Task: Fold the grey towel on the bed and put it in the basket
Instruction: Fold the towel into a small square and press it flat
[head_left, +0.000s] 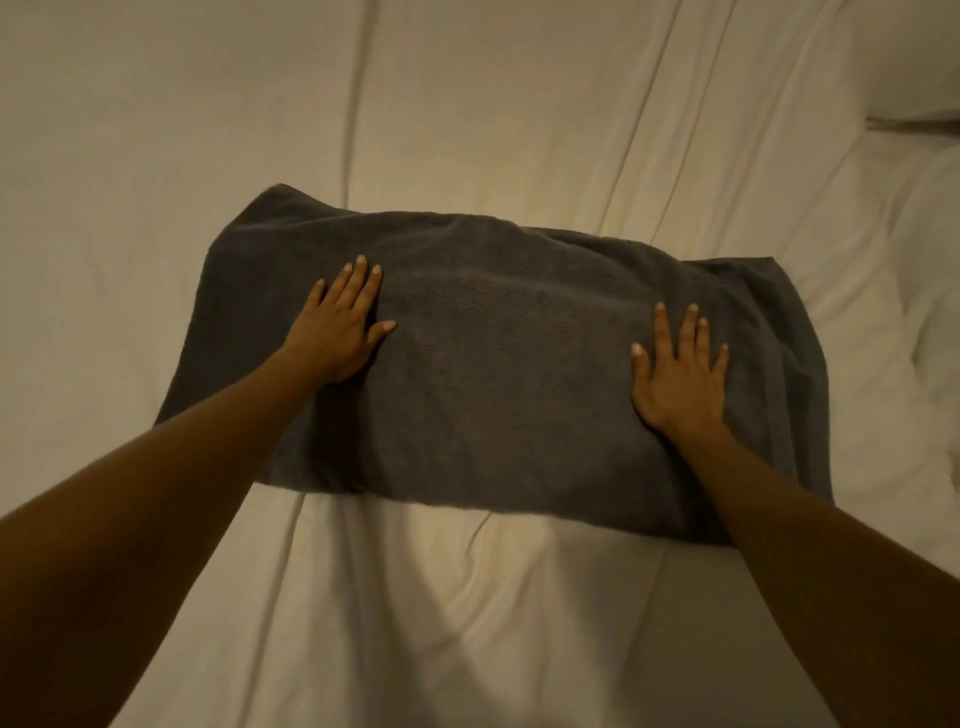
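The grey towel (498, 364) lies on the bed as a wide rectangle, folded over on itself, its long side running left to right. My left hand (340, 327) rests flat on its left part, palm down, fingers spread. Flat on the right part lies my right hand (678, 376), also palm down with fingers apart. Neither hand grips the cloth. The basket is out of view.
The bed's cream sheet (467, 104) is creased, with long wrinkles running away from me. A white pillow (919, 62) sits at the top right corner, and bunched bedding (935, 291) lies along the right edge.
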